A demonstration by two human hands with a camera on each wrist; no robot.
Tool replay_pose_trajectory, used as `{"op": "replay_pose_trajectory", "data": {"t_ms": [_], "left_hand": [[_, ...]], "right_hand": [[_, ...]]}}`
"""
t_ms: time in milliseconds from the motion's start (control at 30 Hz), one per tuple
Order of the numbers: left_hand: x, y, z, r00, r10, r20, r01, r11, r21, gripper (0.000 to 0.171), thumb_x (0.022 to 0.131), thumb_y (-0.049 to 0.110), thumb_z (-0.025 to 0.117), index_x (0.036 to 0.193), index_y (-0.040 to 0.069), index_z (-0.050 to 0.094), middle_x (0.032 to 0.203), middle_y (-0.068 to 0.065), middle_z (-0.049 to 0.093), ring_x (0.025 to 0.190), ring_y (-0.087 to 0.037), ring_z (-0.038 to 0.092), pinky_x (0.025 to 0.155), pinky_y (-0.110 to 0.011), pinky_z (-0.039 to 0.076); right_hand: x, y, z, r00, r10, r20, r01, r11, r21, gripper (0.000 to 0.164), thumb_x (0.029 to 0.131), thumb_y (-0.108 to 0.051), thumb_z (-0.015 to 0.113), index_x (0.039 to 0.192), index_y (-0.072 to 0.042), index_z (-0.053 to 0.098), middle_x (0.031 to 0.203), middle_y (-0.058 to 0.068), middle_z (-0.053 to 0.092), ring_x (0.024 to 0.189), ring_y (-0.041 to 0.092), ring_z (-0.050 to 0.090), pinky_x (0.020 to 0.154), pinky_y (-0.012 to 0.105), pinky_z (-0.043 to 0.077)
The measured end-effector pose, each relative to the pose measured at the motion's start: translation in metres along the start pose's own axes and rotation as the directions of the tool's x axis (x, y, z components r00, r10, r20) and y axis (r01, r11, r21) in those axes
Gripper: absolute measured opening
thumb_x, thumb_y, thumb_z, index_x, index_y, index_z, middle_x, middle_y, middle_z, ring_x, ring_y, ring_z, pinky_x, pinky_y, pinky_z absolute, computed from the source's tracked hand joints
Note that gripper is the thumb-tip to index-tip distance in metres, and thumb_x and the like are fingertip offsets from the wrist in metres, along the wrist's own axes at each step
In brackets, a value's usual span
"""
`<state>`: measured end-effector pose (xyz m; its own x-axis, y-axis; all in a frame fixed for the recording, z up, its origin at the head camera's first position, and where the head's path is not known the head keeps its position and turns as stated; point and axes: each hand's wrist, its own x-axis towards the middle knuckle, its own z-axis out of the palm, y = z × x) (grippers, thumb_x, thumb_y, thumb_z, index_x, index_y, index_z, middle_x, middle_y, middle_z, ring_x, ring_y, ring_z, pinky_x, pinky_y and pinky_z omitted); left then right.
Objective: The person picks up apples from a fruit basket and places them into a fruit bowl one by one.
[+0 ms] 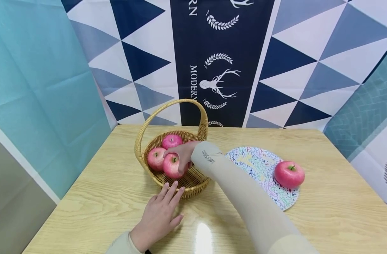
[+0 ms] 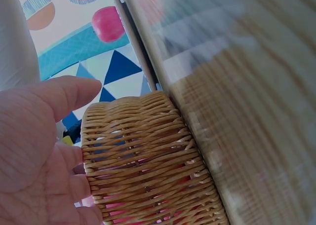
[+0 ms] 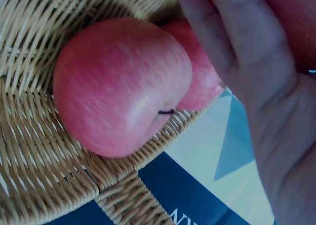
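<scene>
My right hand [image 1: 188, 152] reaches into a wicker basket [image 1: 193, 192] and grips an apple [image 1: 172, 168], thumb on its near side and fingers on its far side. Other red apples lie around it in the basket, one at the left [image 1: 155, 159] and one behind [image 1: 172, 140]. In the right wrist view, a large apple [image 3: 118, 87] rests against the woven wall beside the right hand [image 3: 264, 67]. The left hand [image 1: 161, 219] has its fingers extended, fingertips at the basket's near rim. The left wrist view shows those fingers against the wicker side [image 2: 143, 170].
Right of the basket lies a round, colourfully patterned plate or mat [image 1: 247, 158], with a single apple [image 1: 289, 174] near its right edge. The basket's tall arched handle [image 1: 139, 135] rises over its left and back. A patterned cloth [image 1: 212, 63] hangs behind the wooden table [image 1: 101, 208].
</scene>
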<state>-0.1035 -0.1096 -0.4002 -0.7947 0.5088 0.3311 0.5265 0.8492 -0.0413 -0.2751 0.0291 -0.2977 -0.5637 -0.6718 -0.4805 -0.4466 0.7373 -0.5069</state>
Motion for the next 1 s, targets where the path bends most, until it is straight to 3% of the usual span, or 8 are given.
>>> {"op": "replay_pose_trajectory", "data": {"t_ms": [133,533,633,767,1000], "left_hand": [[-0.001,0.001,-0.001,1.0,0.004,0.002,-0.004,1.0,0.0,0.072,0.08,0.044,0.073,0.139,0.01,0.049,0.143,-0.014,0.047,0.127,-0.035,0.047,0.078,-0.044,0.051],[-0.001,0.0,0.0,1.0,0.011,-0.023,-0.011,1.0,0.016,0.073,0.078,0.044,0.074,0.138,0.01,0.05,0.142,-0.014,0.047,0.126,-0.035,0.048,0.076,-0.043,0.052],[-0.001,-0.001,0.0,1.0,0.006,-0.03,-0.005,1.0,0.022,0.073,0.078,0.044,0.074,0.138,0.01,0.05,0.142,-0.014,0.047,0.126,-0.035,0.048,0.076,-0.043,0.052],[-0.001,0.0,-0.001,1.0,0.004,-0.014,-0.004,1.0,0.017,0.073,0.079,0.044,0.073,0.138,0.009,0.05,0.143,-0.015,0.046,0.127,-0.035,0.047,0.076,-0.043,0.051],[-0.001,0.001,-0.001,1.0,0.011,-0.016,-0.01,1.0,0.029,0.073,0.079,0.045,0.073,0.139,0.009,0.05,0.143,-0.015,0.046,0.127,-0.035,0.047,0.075,-0.042,0.051]], "right_hand": [[-0.005,0.0,-0.004,1.0,-0.007,0.003,0.007,0.998,0.066,0.08,0.069,-0.002,0.076,0.139,-0.024,0.043,0.126,0.003,0.045,0.087,0.015,0.056,0.074,0.032,0.053],[-0.012,0.006,-0.011,0.999,-0.049,0.011,0.048,0.997,0.059,0.082,0.071,-0.001,0.073,0.143,-0.019,0.038,0.128,0.007,0.044,0.075,0.015,0.056,0.065,0.03,0.052],[-0.014,0.01,-0.012,0.998,-0.055,0.006,0.054,0.995,0.089,0.083,0.07,-0.001,0.073,0.143,-0.017,0.038,0.127,0.007,0.045,0.079,0.015,0.056,0.064,0.028,0.051],[-0.016,0.022,-0.012,0.997,-0.08,0.01,0.078,0.988,0.136,0.085,0.067,-0.001,0.073,0.143,-0.014,0.037,0.127,0.008,0.046,0.094,0.016,0.055,0.072,0.026,0.052],[-0.018,0.041,-0.015,0.982,-0.187,-0.036,0.19,0.967,0.171,0.087,0.064,-0.005,0.075,0.143,-0.007,0.037,0.13,0.011,0.049,0.113,0.021,0.048,0.095,0.028,0.041]]}}
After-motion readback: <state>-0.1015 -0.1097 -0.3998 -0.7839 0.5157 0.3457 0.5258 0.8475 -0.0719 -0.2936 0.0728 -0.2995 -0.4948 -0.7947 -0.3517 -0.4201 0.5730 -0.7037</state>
